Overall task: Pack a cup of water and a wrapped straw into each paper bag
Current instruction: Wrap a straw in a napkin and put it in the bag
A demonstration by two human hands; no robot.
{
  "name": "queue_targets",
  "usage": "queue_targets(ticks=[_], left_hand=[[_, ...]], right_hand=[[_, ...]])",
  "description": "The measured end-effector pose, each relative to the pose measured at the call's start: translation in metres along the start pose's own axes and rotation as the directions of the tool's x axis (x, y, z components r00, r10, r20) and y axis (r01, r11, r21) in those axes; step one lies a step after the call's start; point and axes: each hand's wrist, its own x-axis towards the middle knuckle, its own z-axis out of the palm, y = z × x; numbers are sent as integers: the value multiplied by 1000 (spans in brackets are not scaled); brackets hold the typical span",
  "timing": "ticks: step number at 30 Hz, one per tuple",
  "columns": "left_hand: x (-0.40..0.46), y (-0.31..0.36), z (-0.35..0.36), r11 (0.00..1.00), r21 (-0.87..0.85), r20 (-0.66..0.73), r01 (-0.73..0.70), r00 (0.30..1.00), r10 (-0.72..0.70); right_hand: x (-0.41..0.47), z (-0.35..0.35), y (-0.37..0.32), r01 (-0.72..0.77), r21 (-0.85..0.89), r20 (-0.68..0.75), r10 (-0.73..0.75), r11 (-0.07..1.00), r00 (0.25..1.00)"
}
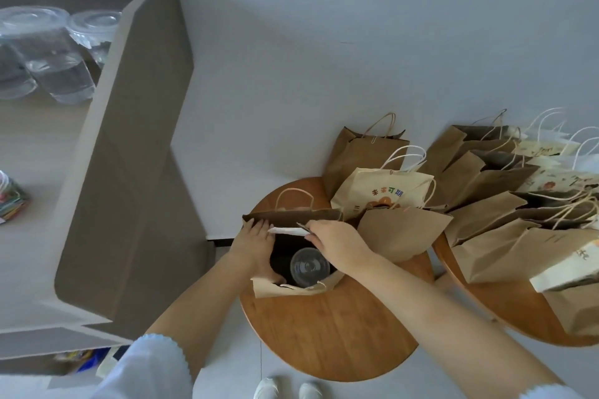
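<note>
Both grips are at the mouth of the open bag (293, 289) in front of me. My left hand (256, 248) has its fingers laid straight along the bag's left wall, spreading it, with the thumb curled over the near corner. My right hand (337, 244) pinches a white wrapped straw (288, 231) between thumb and fingertips just inside the far rim. The straw lies crosswise between the two hands, its free end touching the left fingertips.

Largest first: a grey bench (39, 204) fills the left side, and on it stand clear lidded cups (61, 74) holding water, with a bundle of coloured things (11, 197) at the frame's edge that I cannot make out. The open bag stands on a round wooden stool (330, 334); a second stool (486, 314) to the right is piled with brown and cream paper bags (505, 230), lying tilted against one another. A cream bag with printed characters (385, 191) leans just behind the open one.

Inside the open bag sits one cup (308, 267), upright, its clear lid facing up, directly below my right wrist and near the bag's front wall. The straw is flat, white and paper-wrapped.
</note>
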Motion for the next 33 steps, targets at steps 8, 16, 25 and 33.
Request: queue_targets(ticks=[8, 16, 25, 33], left_hand=[[-5, -4, 2, 998, -11, 25, 63, 998, -63], [-5, -3, 1, 997, -41, 27, 62, 998, -61], [-7, 6, -17, 994, -108, -101, -8, 995, -3], [-16, 2, -82, 980, -187, -384, 62, 914, -131]], right_hand=[[22, 19, 10, 74, -309, 468, 84, 948, 880], [19, 34, 11, 97, -208, 430, 2, 973, 903], [24, 8, 14, 293, -190, 133, -271, 937, 953], [50, -72, 16, 254, -232, -73, -277, 939, 958]])
